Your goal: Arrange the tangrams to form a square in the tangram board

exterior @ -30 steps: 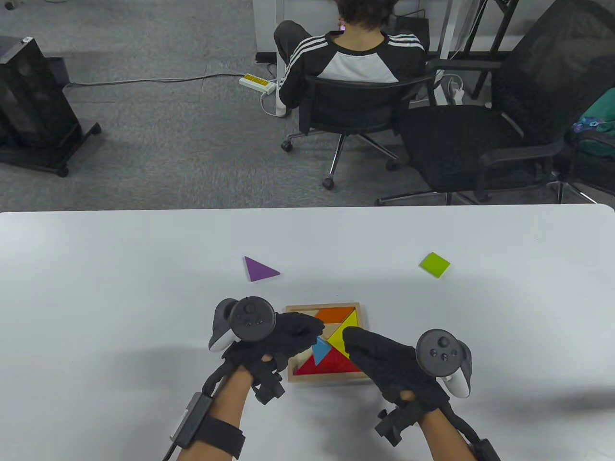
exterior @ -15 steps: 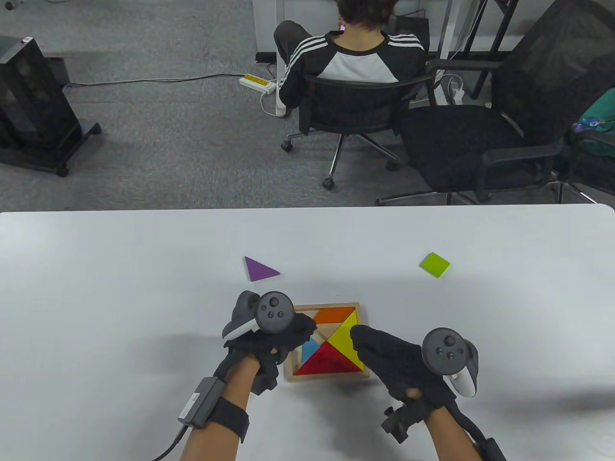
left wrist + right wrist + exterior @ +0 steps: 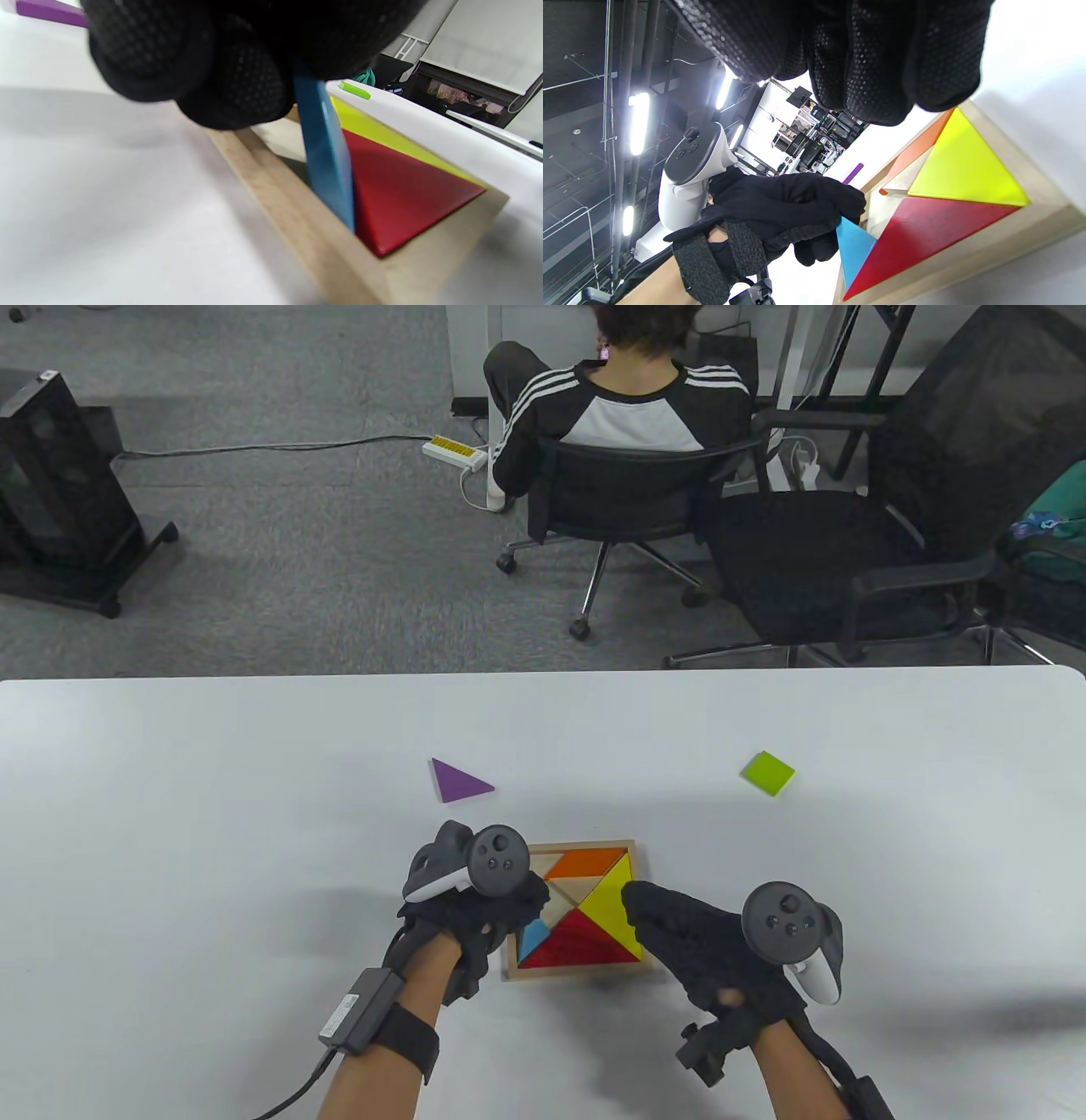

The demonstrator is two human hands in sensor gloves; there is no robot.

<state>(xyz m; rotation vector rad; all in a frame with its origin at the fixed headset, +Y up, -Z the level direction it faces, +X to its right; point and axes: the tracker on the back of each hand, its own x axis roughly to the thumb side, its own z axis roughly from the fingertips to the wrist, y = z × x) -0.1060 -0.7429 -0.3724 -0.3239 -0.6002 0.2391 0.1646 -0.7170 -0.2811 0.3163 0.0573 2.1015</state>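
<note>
- The tangram board, a wooden tray, lies at the table's 6 o'clock edge zone, between the two hands.
- Inside it: red triangle along the 6 o'clock rim, yellow triangle against the 3 o'clock rim, orange piece along the 12 o'clock rim. Bare wood shows in the middle and toward 9 o'clock.
- The left hand covers the board's 9 o'clock rim; its fingers pinch the blue triangle, which stands tilted on edge, its lower corner down in the tray against the red triangle and just inside the wooden rim.
- The right hand sits at the board's 3 o'clock side, fingers pressed together and curled over the rim near the yellow triangle; whether they touch it I cannot tell.
- The purple triangle lies loose at 11 o'clock from the board, the green square at 1 o'clock, both well apart from it, with open white table around them.
</note>
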